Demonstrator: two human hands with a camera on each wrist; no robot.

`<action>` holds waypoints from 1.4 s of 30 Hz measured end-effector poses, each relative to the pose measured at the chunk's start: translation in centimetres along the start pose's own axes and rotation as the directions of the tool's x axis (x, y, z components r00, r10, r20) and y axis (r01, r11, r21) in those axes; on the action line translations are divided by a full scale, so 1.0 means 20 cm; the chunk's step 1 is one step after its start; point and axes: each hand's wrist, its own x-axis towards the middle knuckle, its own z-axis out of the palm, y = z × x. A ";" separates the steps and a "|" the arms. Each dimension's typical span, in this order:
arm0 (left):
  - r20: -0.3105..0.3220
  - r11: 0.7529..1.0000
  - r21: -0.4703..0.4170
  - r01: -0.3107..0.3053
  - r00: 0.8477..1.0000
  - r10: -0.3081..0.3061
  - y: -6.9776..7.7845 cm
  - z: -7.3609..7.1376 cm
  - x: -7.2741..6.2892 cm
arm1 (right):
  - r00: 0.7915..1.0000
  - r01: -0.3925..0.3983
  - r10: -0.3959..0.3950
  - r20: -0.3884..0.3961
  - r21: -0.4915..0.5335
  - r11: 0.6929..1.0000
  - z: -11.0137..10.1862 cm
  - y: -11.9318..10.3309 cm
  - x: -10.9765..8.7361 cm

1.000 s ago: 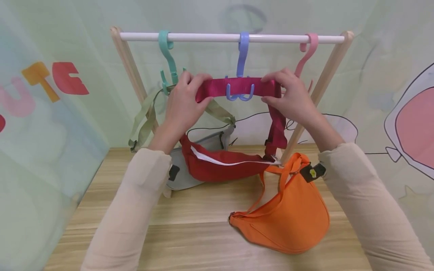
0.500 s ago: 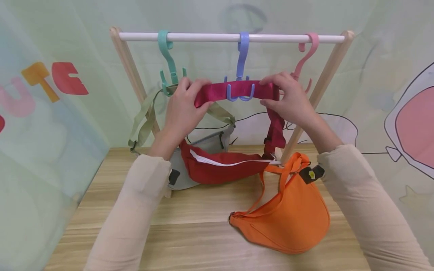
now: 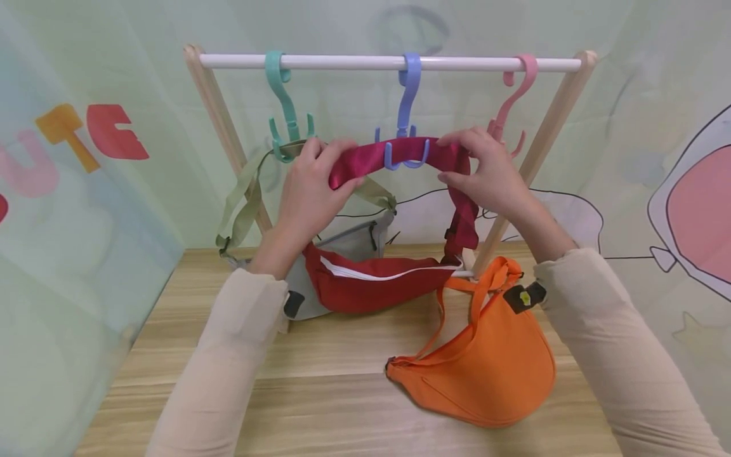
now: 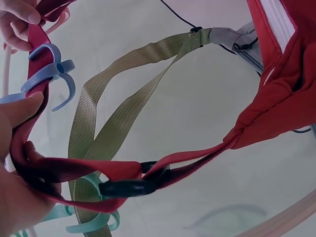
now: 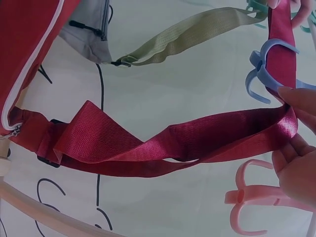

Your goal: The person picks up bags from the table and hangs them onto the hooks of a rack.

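Up at the rail, both hands pinch the red strap (image 3: 400,152) — left hand (image 3: 305,190) at one end, right hand (image 3: 485,171) at the other — draping it over the blue hook (image 3: 407,152). Below it the red bag (image 3: 371,282) hangs just over the bench (image 3: 320,381), an orange bag (image 3: 491,368) lying beside.

Even, bright, diffuse lighting throughout; no glare. Head view: sharp at centre, with soft shadows under the orange bag (image 3: 485,368) on the wooden tabletop (image 3: 342,406) and wide-angle stretching of the sleeves at the lower edges. Wrist views: the red strap (image 5: 197,143) is crisp, while the nearest fingers (image 4: 19,113) are blurred, out of focus
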 end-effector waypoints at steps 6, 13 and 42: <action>0.014 1.000 0.000 0.002 1.000 -0.002 0.01 0.00 -0.01 | 1.000 0.014 -0.014 0.007 0.008 1.000 0.00 0.01 -0.01; 0.023 1.000 -0.008 -0.017 1.000 0.017 -0.01 0.00 -0.03 | 0.999 0.014 -0.014 0.031 0.015 1.000 0.00 0.01 -0.02; 0.012 0.992 -0.128 -0.019 1.000 0.021 -0.07 -0.01 -0.15 | 0.994 0.099 -0.102 0.036 0.064 0.993 0.02 0.06 -0.08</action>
